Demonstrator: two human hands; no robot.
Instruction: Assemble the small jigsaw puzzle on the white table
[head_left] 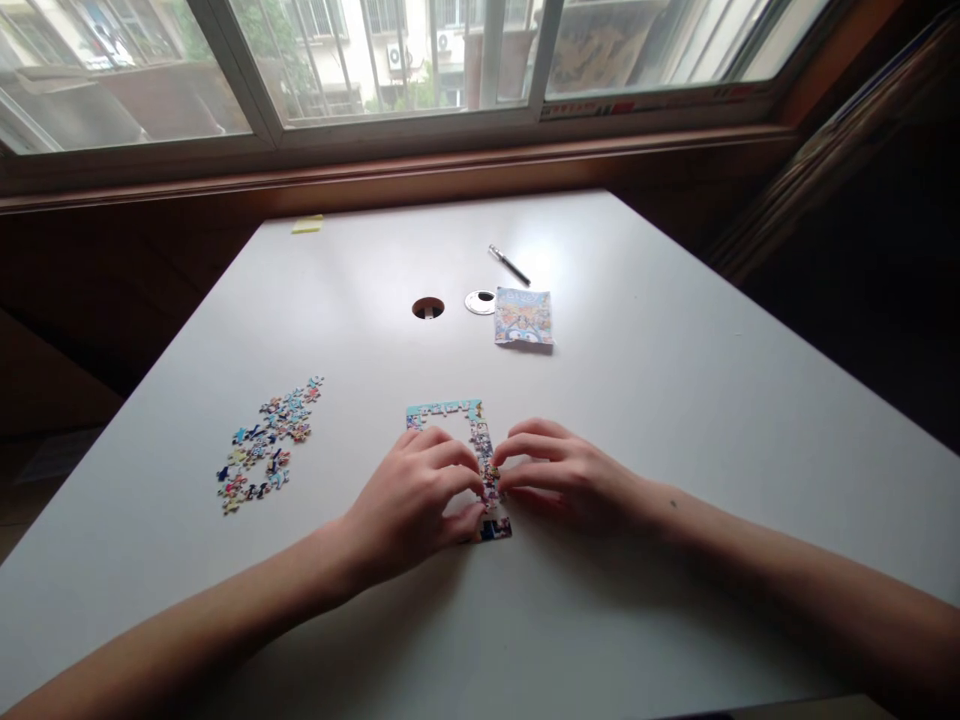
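A partly joined jigsaw puzzle (444, 409) lies flat on the white table, its border forming a frame with a light-blue top strip. My left hand (424, 490) arches over its left and lower part and hides much of it. The thumb and fingers of that hand are bent in at the inner side of the right border strip. From the other side, my right hand (562, 472) reaches in with curled fingers, its fingertips at the strip's outer edge. The strip sits between both hands' fingertips. A dark corner section shows below them, near my left thumb.
Loose jigsaw pieces (274, 435) are spread in a heap on the left. Beyond the puzzle lie a printed picture packet (523, 318), a round metal cover (478, 302), a pen (510, 265) and a cable hole (428, 308). A yellow sticky note (307, 224) marks the far edge, below the window.
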